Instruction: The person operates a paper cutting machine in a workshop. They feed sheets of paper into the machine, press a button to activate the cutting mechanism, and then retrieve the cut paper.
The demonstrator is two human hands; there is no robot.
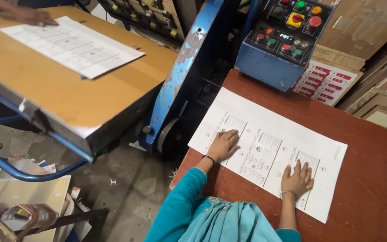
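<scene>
item: large white printed paper sheet (269, 150), lying flat on the reddish-brown wooden desk (363, 134), long axis running diagonally from upper left to lower right. left hand (224, 144) pressed flat, fingers spread, near the sheet's upper-left end; right hand (297, 179) likewise flat at its lower right. neither grips anything. blue control box with coloured buttons (283, 40) beyond the sheet.

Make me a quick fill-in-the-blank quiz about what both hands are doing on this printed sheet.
1. Both hands lie flat on a printed white ____ on the reddish-brown table.
2. The left hand wears a dark ____ at the wrist.
3. The blue control box carries red, green and ____ buttons.
4. The right hand has its fingers ____, holding nothing.

Missing words: sheet; bracelet; yellow; spread
</scene>
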